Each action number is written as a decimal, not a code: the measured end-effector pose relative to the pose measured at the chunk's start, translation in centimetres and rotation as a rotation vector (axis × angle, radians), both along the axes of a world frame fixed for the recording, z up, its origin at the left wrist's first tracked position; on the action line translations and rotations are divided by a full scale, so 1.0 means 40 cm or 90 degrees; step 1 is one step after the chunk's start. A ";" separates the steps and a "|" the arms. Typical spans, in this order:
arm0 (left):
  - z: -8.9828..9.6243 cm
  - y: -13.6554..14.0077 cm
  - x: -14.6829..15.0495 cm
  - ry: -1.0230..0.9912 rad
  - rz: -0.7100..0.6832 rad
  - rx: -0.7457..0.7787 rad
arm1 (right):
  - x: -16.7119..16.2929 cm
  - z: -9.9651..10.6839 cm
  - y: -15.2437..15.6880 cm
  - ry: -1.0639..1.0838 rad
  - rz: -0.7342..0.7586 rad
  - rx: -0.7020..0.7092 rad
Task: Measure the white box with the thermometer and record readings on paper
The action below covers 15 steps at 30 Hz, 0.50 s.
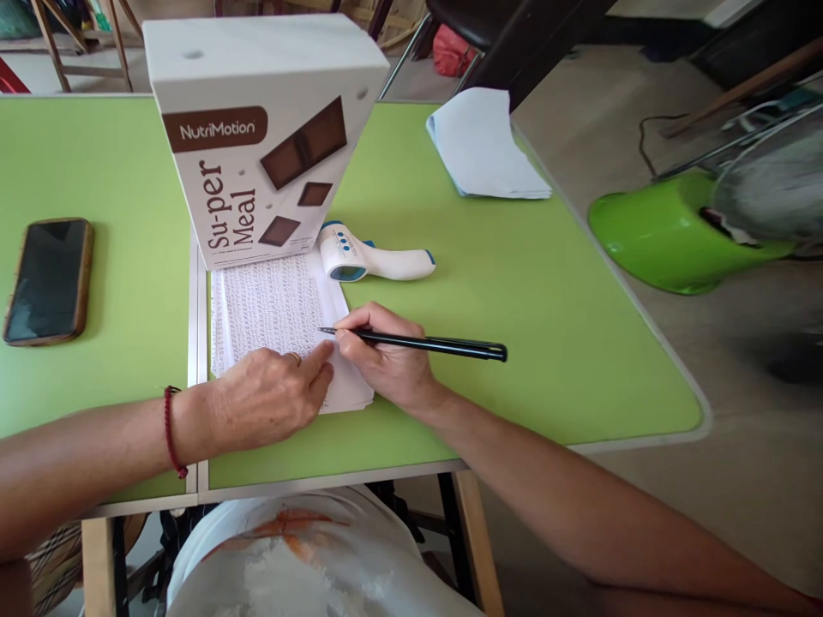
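Note:
A stack of paper [273, 300] covered with rows of handwriting lies on the green table. My right hand [392, 356] is closed around a black pen [443, 344], its tip pointing left just over the sheet's right part. On the lower part of the paper rests my left hand [270, 398], index finger stretched toward the pen tip and the other fingers partly bent, holding nothing. A white box [257, 171] marked NutriMotion stands upright at the paper's top edge, hiding part of it. Beside the box, a white infrared thermometer [373, 257] lies partly over the sheets' upper right corner.
A phone [48, 281] in a brown case lies at the left of the green table [514, 343]. Folded white sheets [479, 141] sit near the far right edge. A green plastic stool or tub [669, 231] is on the floor at right. A metal seam crosses the table.

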<state>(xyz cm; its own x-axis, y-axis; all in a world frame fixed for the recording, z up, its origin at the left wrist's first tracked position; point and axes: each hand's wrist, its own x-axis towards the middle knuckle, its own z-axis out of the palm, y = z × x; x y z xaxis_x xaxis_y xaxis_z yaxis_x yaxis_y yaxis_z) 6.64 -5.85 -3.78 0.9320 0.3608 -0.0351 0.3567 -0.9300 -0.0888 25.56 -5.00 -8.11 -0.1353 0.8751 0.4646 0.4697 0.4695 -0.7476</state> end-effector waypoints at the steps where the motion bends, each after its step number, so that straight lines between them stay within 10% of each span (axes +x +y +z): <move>1: 0.001 0.000 0.000 0.004 -0.001 -0.001 | 0.000 0.001 0.000 -0.004 0.000 -0.002; 15: -0.001 0.001 -0.002 -0.001 -0.005 0.013 | 0.001 0.005 0.000 -0.014 -0.010 0.011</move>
